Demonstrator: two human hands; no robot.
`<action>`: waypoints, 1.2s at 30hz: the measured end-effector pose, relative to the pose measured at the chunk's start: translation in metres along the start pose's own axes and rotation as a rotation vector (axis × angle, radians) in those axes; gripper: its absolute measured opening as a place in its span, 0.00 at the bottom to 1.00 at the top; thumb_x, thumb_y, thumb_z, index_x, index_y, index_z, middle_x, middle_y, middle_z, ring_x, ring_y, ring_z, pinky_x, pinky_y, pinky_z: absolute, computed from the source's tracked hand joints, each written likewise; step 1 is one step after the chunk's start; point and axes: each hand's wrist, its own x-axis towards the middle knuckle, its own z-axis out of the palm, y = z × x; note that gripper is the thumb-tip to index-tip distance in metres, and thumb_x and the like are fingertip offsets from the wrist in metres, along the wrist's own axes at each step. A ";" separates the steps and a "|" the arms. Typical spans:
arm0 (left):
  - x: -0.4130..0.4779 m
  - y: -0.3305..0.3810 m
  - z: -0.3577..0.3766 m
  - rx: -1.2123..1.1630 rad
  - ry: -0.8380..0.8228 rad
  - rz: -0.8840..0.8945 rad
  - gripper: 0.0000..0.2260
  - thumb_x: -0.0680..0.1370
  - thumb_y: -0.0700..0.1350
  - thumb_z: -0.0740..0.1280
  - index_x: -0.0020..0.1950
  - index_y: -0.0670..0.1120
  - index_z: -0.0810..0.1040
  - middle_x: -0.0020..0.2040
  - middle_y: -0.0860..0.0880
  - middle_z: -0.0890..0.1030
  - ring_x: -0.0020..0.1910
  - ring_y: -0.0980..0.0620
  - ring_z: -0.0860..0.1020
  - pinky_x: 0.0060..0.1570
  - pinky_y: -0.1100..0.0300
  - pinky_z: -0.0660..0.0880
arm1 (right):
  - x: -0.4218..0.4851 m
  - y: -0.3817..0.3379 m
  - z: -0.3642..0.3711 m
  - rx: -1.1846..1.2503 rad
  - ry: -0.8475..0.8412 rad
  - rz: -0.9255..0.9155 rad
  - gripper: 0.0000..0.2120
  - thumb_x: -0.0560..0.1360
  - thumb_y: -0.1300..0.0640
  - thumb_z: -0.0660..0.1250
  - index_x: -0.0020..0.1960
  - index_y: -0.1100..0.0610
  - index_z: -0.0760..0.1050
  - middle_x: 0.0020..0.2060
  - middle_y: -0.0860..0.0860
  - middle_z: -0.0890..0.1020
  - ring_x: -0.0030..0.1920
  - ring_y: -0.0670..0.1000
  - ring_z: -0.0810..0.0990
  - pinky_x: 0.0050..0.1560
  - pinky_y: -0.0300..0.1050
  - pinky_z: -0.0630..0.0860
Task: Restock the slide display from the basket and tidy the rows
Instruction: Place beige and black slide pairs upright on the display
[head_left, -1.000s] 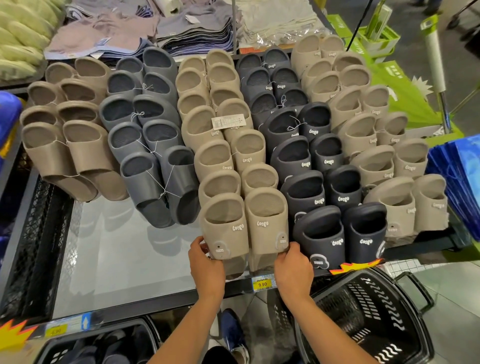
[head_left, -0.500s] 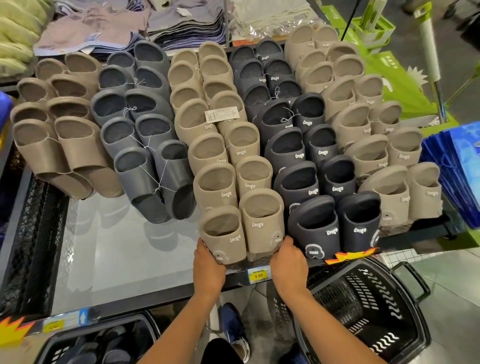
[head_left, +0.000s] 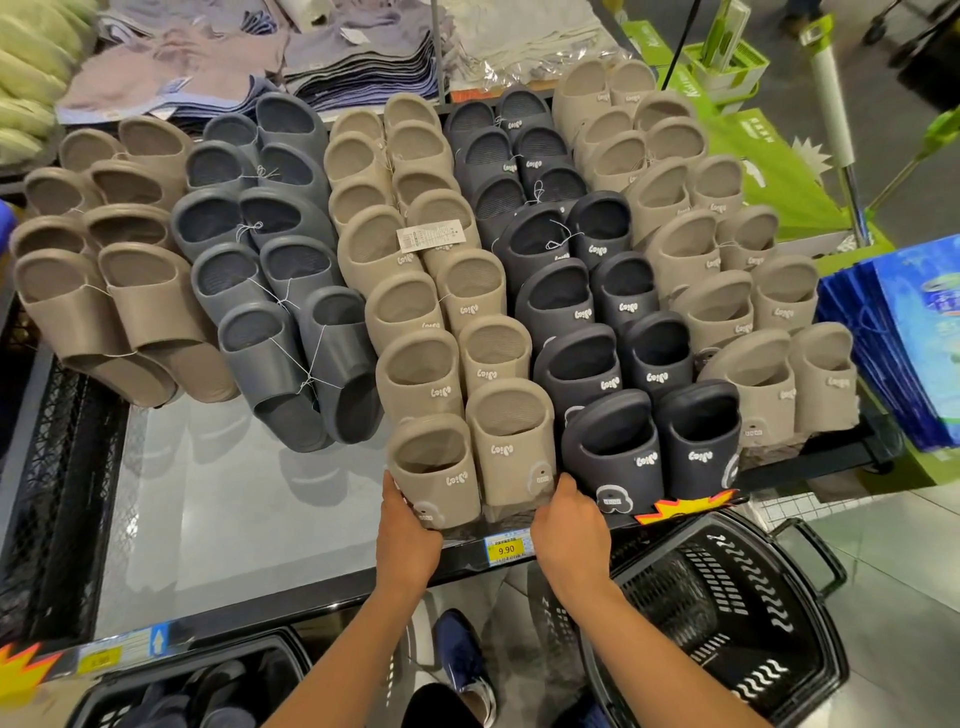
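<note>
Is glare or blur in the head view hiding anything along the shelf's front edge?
Head view: front beige pair and price tag sharp, 9.90 readable; bare shelf panel shows soft reflections, no blown-out glare; yellow tag at lower left blurred; wide-angle bending at the edges.

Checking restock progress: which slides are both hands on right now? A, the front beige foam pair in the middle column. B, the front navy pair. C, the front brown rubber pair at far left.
A: the left hand and right hand touch either side of the front beige foam pair of slides, just above the yellow 9.90 price tag.
</note>
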 end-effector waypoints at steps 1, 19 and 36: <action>-0.001 0.001 0.000 0.010 -0.003 0.002 0.34 0.70 0.46 0.74 0.71 0.58 0.61 0.59 0.53 0.78 0.55 0.49 0.79 0.55 0.48 0.77 | 0.000 0.001 0.000 0.000 0.010 -0.010 0.09 0.77 0.59 0.61 0.56 0.60 0.70 0.48 0.58 0.82 0.50 0.59 0.81 0.45 0.49 0.75; 0.006 -0.009 -0.018 0.138 -0.056 0.113 0.30 0.70 0.48 0.76 0.63 0.64 0.62 0.60 0.55 0.75 0.57 0.54 0.77 0.56 0.54 0.77 | 0.000 0.000 0.008 -0.090 0.040 -0.063 0.05 0.71 0.63 0.69 0.45 0.60 0.74 0.34 0.58 0.82 0.36 0.59 0.83 0.33 0.49 0.77; -0.005 -0.009 -0.025 0.417 -0.089 -0.005 0.32 0.69 0.55 0.72 0.68 0.51 0.63 0.60 0.47 0.77 0.57 0.45 0.78 0.52 0.51 0.77 | -0.017 -0.006 -0.004 -0.147 -0.014 -0.058 0.13 0.60 0.61 0.77 0.39 0.63 0.75 0.31 0.58 0.80 0.31 0.58 0.81 0.28 0.46 0.75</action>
